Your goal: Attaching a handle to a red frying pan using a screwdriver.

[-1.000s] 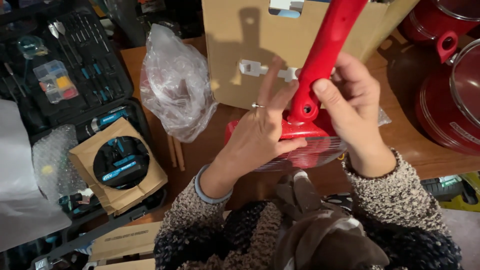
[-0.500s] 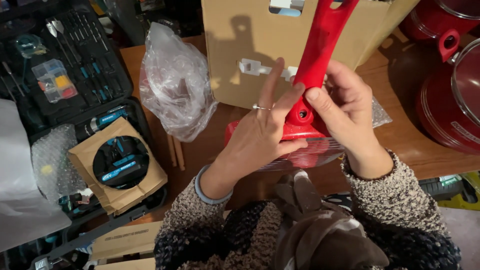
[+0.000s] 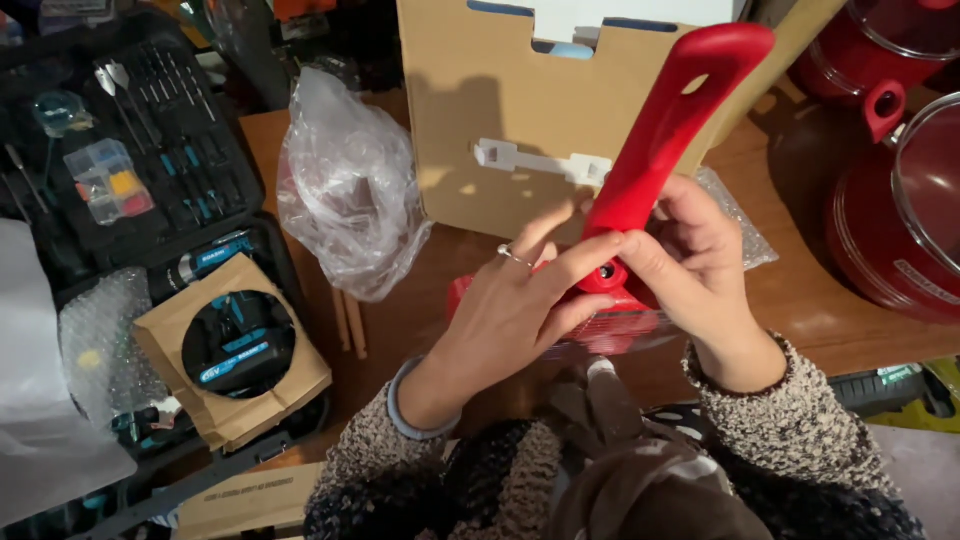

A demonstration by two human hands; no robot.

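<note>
A red pan (image 3: 610, 325) with a long red handle (image 3: 672, 120) stands on edge over the wooden table (image 3: 800, 290), handle pointing away from me. My left hand (image 3: 515, 305) lies flat against the pan's base, with a ring on one finger and fingertips at the handle's root. My right hand (image 3: 690, 265) grips the lower end of the handle, thumb next to a dark screw hole. The pan body is mostly hidden behind my hands and has clear film on it.
A cardboard box (image 3: 500, 100) stands behind the pan. A crumpled clear plastic bag (image 3: 345, 190) lies to the left. An open black tool case (image 3: 120, 170) with a cardboard insert (image 3: 230, 350) fills the far left. Red pots with glass lids (image 3: 900, 200) sit at the right.
The view has pulled back, so the handle's whole length now shows. My left fingers have slid up to the handle's root. The pan stays between my hands.
</note>
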